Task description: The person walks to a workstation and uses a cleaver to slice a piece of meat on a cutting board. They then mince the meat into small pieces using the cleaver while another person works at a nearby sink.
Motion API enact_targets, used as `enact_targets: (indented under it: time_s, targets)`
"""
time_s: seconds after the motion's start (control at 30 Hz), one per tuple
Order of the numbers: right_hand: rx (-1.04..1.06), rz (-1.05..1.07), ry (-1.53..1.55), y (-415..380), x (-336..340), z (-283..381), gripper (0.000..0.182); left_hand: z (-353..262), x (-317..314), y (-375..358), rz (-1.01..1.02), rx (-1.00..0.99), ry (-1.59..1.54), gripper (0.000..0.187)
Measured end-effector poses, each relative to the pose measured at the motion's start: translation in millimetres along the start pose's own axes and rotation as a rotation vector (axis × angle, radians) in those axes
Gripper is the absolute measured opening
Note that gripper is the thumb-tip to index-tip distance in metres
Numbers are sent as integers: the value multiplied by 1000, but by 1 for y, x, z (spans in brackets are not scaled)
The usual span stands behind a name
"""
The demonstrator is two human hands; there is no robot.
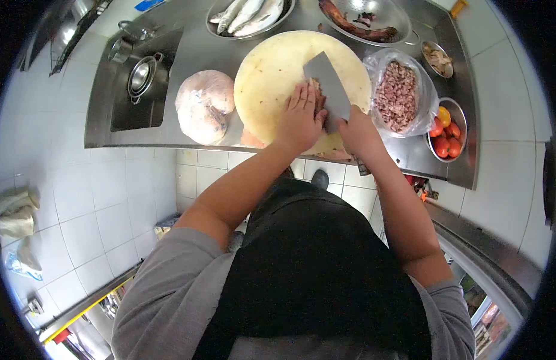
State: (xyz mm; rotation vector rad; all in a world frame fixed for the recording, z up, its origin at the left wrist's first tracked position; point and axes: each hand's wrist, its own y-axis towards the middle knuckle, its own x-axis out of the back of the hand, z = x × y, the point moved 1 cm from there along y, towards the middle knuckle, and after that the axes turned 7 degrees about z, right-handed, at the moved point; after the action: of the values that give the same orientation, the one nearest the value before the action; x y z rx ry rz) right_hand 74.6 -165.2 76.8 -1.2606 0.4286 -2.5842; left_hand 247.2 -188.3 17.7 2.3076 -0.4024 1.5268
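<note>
On the round, pale yellow cutting board [269,72], a strip of brownish meat [318,93] lies beside a broad cleaver [329,84]. My left hand [302,120] presses down on the meat, fingers together and thumb against its side. My right hand [359,132] is closed around the cleaver, whose dark handle end sticks out below the fist. The blade points away from me, just right of my left fingers. How far it has cut into the meat is hidden. Right of the board, a clear plastic bag [431,90] holds diced reddish meat [398,96].
A bagged pale lump of meat [206,105] sits left of the board, beside the sink [122,117]. Behind are a bowl of fish [251,15] and a colander [392,9] with dark, long meat pieces. Bowls of tomatoes [449,135] and pale scraps [437,59] stand right.
</note>
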Motion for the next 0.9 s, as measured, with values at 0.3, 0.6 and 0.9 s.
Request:
enact_targets:
  time_s: [0.3, 0.6, 0.9]
  targets:
    - [-50, 126, 166, -50, 4, -15, 34, -5, 5, -3, 28, 21, 91, 67]
    - [83, -18, 75, -9, -13, -13, 35, 2, 0, -1, -49, -39, 32, 66]
    - [-125, 216, 184, -47, 12, -3, 36, -2, 2, -3, -19, 0, 41, 67]
